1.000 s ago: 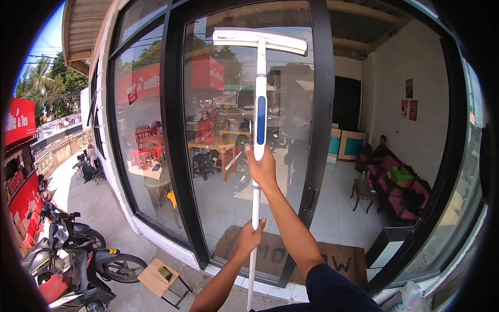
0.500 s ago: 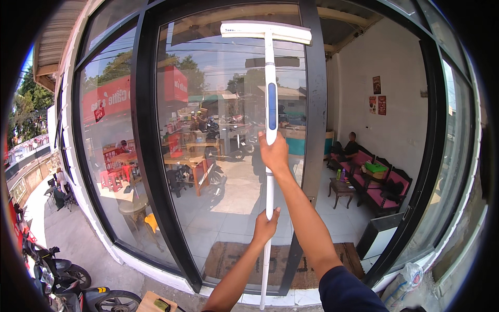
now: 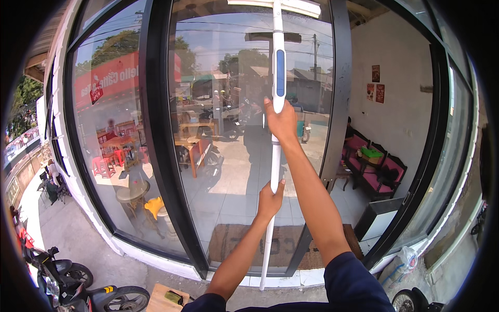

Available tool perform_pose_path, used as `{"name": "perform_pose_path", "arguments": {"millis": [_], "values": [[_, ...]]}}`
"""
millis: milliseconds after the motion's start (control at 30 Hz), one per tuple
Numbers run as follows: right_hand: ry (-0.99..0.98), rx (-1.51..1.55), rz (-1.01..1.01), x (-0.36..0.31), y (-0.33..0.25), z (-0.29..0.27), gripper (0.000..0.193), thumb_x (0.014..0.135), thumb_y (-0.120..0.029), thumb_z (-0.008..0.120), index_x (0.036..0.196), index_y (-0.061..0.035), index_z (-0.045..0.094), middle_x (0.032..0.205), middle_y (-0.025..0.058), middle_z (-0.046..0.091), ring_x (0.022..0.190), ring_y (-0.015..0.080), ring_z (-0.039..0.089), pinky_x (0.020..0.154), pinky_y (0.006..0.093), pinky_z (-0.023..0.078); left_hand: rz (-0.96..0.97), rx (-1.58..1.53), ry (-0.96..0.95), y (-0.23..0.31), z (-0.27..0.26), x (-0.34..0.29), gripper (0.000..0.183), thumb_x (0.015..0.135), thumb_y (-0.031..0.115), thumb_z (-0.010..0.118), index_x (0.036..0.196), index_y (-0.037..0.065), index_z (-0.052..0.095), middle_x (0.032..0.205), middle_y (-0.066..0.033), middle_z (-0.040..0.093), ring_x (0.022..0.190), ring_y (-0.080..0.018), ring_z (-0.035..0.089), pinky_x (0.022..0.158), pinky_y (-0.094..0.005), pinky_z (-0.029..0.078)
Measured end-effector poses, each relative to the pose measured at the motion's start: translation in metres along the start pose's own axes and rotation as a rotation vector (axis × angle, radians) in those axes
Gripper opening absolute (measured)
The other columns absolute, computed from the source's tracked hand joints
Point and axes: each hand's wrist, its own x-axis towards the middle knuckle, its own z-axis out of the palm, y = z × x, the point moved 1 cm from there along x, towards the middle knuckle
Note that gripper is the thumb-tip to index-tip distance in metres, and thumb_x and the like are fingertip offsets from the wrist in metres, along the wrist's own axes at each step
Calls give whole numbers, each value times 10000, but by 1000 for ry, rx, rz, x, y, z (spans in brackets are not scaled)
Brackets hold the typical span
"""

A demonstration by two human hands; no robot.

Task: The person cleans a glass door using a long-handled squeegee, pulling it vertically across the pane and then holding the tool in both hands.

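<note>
A white long-handled window squeegee (image 3: 279,73) with a blue panel on its shaft stands nearly upright before the glass door (image 3: 234,179). Its wide head (image 3: 299,6) is at the upper part of the pane, partly cut off by the picture's top edge. Just below the blue panel, my right hand (image 3: 283,123) is closed around the shaft. Lower down, my left hand (image 3: 270,200) also grips it. The pole's bottom end hangs down past the door's lower edge in the picture. Whether the head touches the glass I cannot tell.
To the right is an open doorway with a doormat (image 3: 260,242) at its foot, and pink-cushioned seats (image 3: 383,179) inside. A motorcycle (image 3: 67,281) and a wooden board (image 3: 163,297) are at lower left. A plastic sack (image 3: 404,265) lies at lower right.
The view has tilted downward, so the squeegee and both hands appear higher in the picture. The squeegee head has shifted slightly left against the door frame. Both grips stay the same.
</note>
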Motion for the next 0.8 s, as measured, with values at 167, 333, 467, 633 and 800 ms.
{"name": "perform_pose_path", "arguments": {"millis": [167, 333, 467, 633, 800], "values": [[-74, -63, -41, -10, -51, 44, 382, 883, -361, 649, 892, 21, 643, 774, 204, 678, 768, 378, 662, 719, 447, 493, -8, -88, 2, -9, -44, 10, 398, 972, 350, 573, 764, 12, 554, 535, 29, 431, 438, -51, 396, 409, -253, 324], [-48, -24, -125, -17, -79, 83, 419, 872, -395, 652, 930, 20, 652, 851, 247, 683, 842, 424, 664, 749, 462, 513, -105, -149, 1, 10, -88, 15, 427, 975, 336, 568, 723, -4, 515, 543, -20, 442, 520, -103, 412, 484, -327, 377], [-63, -78, -51, -11, -101, 95, 449, 860, -425, 659, 886, 23, 671, 827, 258, 680, 844, 425, 667, 747, 469, 513, -108, -150, -28, 19, -111, 21, 420, 974, 337, 568, 734, -4, 518, 547, -11, 436, 525, -102, 406, 489, -324, 375], [66, -135, -52, -2, -99, 87, 415, 861, -340, 672, 915, 70, 637, 888, 280, 677, 864, 434, 669, 777, 475, 515, -24, -92, -64, 24, -122, 28, 382, 966, 382, 570, 831, 26, 541, 542, 30, 436, 419, -59, 403, 386, -263, 338], [115, -148, 28, 23, -78, 57, 474, 860, -390, 671, 913, 79, 640, 907, 279, 678, 914, 431, 664, 810, 466, 508, -28, -189, -190, 36, -120, 15, 369, 969, 400, 562, 946, 33, 529, 607, 10, 473, 474, -73, 462, 438, -253, 413]]}}
